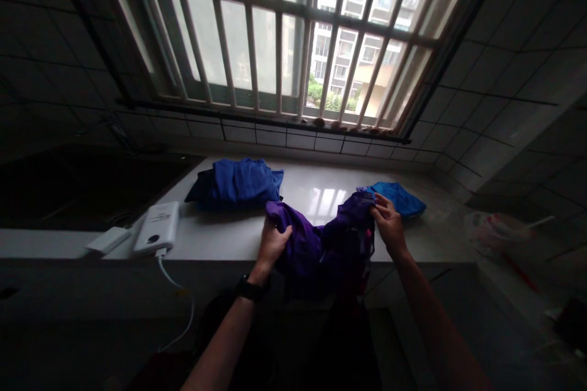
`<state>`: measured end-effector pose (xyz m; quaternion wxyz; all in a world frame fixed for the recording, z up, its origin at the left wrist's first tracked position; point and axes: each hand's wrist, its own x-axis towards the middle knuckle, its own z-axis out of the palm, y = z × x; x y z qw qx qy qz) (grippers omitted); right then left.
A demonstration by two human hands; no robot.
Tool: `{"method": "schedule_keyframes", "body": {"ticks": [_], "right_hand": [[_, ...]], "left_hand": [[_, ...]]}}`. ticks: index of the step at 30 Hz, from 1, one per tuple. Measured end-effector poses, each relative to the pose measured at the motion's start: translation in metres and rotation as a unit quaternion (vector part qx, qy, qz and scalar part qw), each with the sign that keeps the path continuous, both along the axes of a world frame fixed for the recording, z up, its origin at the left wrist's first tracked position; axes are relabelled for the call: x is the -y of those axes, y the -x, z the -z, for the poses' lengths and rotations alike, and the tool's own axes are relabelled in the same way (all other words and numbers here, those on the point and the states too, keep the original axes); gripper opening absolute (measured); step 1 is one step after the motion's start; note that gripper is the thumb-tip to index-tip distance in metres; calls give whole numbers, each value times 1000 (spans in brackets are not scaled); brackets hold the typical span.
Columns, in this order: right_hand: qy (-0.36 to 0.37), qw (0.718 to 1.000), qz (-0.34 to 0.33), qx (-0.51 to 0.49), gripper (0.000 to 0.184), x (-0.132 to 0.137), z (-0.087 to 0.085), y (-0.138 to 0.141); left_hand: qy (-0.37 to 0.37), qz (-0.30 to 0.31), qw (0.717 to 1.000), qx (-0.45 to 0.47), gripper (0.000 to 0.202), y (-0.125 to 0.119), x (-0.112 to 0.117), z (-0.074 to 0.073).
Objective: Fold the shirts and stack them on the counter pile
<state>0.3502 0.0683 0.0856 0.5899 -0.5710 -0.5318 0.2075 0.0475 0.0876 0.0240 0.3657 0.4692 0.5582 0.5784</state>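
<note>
A dark purple cloth garment (pixel 302 241) hangs between my two hands over the counter's front edge; its exact kind is not clear. My left hand (pixel 274 239) grips its left end, thumb on top. At its upper right end, my right hand (pixel 386 220) pinches the fabric between thumb and fingers. Behind the left hand lies a folded blue cloth bundle (pixel 247 182) with darker fabric under it. Just beyond the right hand rests a bright blue cloth (pixel 401 198), partly hidden by that hand and the purple fabric.
A white power bank (pixel 158 227) with a cable (pixel 177 284) lies on the white counter (pixel 220 238), beside a smaller white box (pixel 109 240). A dark sink (pixel 92 186) is at the left. A clear plastic bag (pixel 490 231) sits at the right. A barred window (pixel 263 18) stands behind.
</note>
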Motion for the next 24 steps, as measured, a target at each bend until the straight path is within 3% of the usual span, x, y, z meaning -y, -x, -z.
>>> {"method": "schedule_keyframes", "body": {"ticks": [4, 5, 6, 7, 9, 11, 13, 15, 19, 24], "right_hand": [[77, 984, -106, -120, 48, 3, -3, 6], [95, 976, -129, -145, 49, 4, -3, 11], [107, 970, -148, -159, 50, 6, -4, 18], [117, 966, -167, -162, 50, 8, -6, 26], [133, 955, -216, -154, 51, 12, -13, 44], [141, 940, -274, -147, 52, 16, -24, 60], [132, 931, -308, -141, 49, 19, -37, 66], [103, 947, -284, -110, 44, 20, -48, 60], [33, 990, -132, -30, 37, 12, -56, 23], [-1, 999, -37, 27, 51, 1, -51, -12]], "left_hand": [[-90, -183, 970, -129, 81, 26, 10, -30], [-115, -193, 961, -160, 80, 27, 15, -38], [-135, -161, 960, -184, 76, 24, 21, -46], [-148, -89, 965, -198, 71, 17, 27, -53], [-141, 116, 965, -188, 61, -2, 39, -63], [-111, 273, 943, -157, 45, -21, 46, -68], [-91, 314, 935, -135, 21, -29, 46, -69], [-90, 259, 955, -113, 15, -22, 40, -70], [-108, 66, 989, -81, 19, 25, 20, -75], [-80, -124, 975, -169, 13, 86, -2, -88]]}}
